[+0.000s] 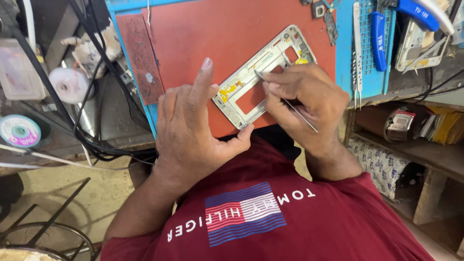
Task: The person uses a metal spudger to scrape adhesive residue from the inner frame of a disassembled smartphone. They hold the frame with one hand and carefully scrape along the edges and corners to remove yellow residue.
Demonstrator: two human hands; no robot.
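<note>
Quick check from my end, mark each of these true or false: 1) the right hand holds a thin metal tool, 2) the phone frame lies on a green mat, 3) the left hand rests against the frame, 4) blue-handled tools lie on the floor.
1) The right hand holds a thin metal tool: true.
2) The phone frame lies on a green mat: false, the mat is red.
3) The left hand rests against the frame: true, its thumb touches the near edge.
4) Blue-handled tools lie on the floor: false, they lie on the blue tray beside the mat.
</note>
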